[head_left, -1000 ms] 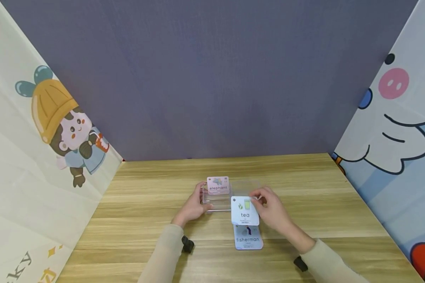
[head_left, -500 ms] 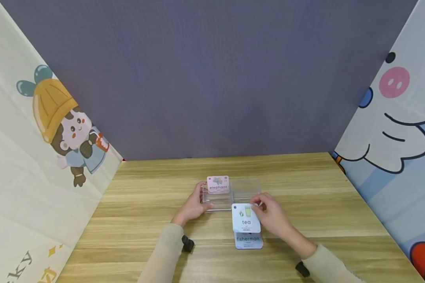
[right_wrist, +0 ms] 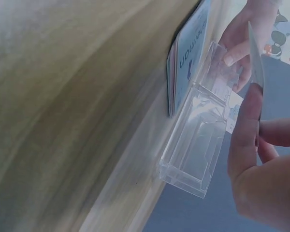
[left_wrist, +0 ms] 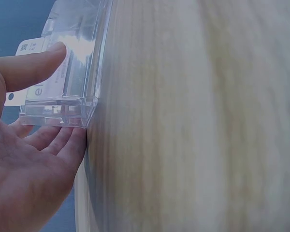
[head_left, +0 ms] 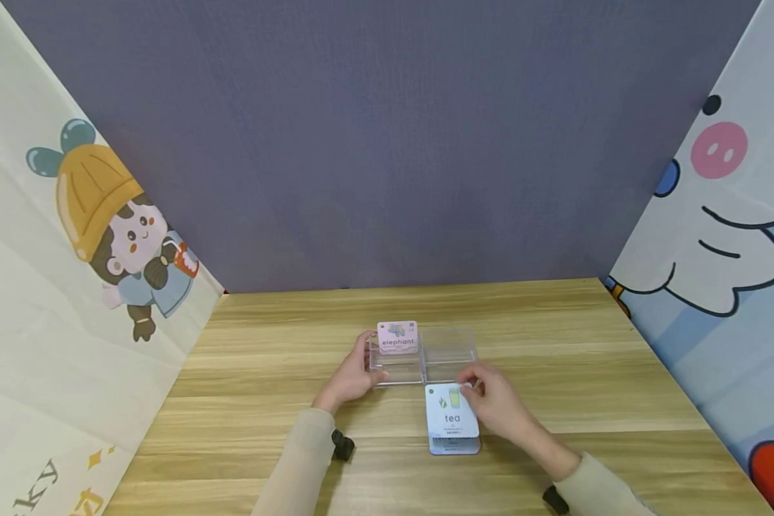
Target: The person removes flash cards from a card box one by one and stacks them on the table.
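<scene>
My left hand [head_left: 350, 374] grips the left end of a clear plastic card holder [head_left: 449, 348], thumb over its front edge and fingers along its side. An upright pink "elephant" card [head_left: 398, 337] stands in the holder's left compartment. Between thumb and fingers, my right hand [head_left: 495, 399] pinches the upper right corner of a white "tea" card [head_left: 452, 412]. That card overlaps a "fisherman" card [head_left: 454, 448] in the head view. The right wrist view shows the tea card [right_wrist: 255, 63] edge-on, apart from the fisherman card [right_wrist: 191, 53], which tops a small stack.
The wooden table [head_left: 264, 344] ends at a grey-purple back panel [head_left: 387, 143]. Cartoon-printed side panels flank it left [head_left: 32, 287] and right [head_left: 735, 344]. The holder's right compartment [right_wrist: 195, 140] faces the right hand.
My right hand has drawn the tea card down and toward me, away from the holder, so that it covers more of the fisherman card. The left hand has stayed on the holder.
</scene>
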A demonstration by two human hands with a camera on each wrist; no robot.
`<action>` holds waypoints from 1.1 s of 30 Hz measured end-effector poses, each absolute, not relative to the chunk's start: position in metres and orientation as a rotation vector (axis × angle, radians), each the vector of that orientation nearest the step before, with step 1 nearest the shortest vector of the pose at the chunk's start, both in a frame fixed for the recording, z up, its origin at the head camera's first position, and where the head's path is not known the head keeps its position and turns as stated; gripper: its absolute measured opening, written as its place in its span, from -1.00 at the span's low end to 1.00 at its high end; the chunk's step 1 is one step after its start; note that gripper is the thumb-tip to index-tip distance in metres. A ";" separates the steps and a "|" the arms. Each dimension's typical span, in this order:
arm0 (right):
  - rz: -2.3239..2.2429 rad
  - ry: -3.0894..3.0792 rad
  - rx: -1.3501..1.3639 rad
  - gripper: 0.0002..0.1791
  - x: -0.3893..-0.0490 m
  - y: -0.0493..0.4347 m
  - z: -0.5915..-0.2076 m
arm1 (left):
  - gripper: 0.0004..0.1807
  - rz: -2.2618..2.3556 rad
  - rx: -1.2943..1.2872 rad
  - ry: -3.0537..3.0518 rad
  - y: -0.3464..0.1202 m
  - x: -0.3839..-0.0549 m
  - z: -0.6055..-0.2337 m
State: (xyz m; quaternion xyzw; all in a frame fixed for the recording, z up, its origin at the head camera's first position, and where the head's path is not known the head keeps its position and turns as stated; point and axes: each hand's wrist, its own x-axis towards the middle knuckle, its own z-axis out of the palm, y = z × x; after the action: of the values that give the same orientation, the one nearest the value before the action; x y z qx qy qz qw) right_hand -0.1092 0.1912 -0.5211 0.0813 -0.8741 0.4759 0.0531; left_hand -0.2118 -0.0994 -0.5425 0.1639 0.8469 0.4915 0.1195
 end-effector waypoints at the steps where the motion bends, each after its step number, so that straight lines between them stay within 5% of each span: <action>1: 1.447 -2.669 0.242 -0.82 -0.109 0.191 -0.522 | 0.03 1.438 0.479 2.475 -0.099 -0.212 -0.543; 33: 1.306 -2.831 0.198 -0.84 -0.105 0.179 -0.532 | 0.04 1.425 0.464 2.489 -0.097 -0.211 -0.542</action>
State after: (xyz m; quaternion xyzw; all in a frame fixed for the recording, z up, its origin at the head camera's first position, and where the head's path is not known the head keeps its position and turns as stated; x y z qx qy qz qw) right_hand -0.1047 0.1785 -0.5324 0.0632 -0.9061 0.4182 0.0089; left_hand -0.2106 -0.0968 -0.5417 0.1587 0.8507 0.4871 0.1180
